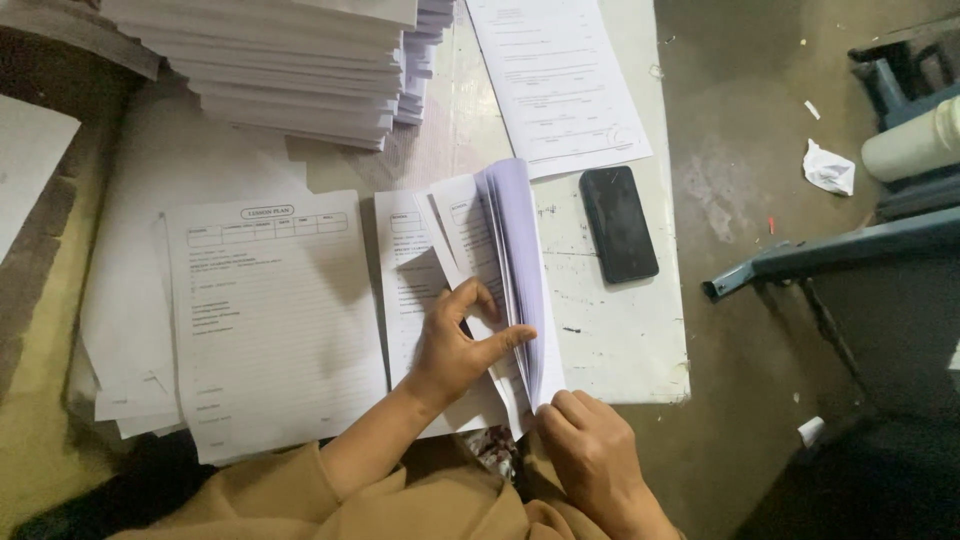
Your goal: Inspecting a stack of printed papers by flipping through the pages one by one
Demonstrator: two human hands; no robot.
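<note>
A stack of printed sheets (505, 235) stands fanned up on edge at the middle of the white table (620, 350). My left hand (455, 345) rests on the flat pages beside it, thumb and fingers pinching into the lifted sheets. My right hand (590, 445) grips the fanned sheets at their near bottom corner, by the table's front edge. To the left lies a flat pile of printed forms (270, 320).
A tall stack of paper (300, 70) sits at the back left, a single printed sheet (555, 80) at the back. A black phone (618, 223) lies right of the fanned sheets. Off the table's right edge are concrete floor, crumpled paper (828, 168) and a blue metal frame (830, 250).
</note>
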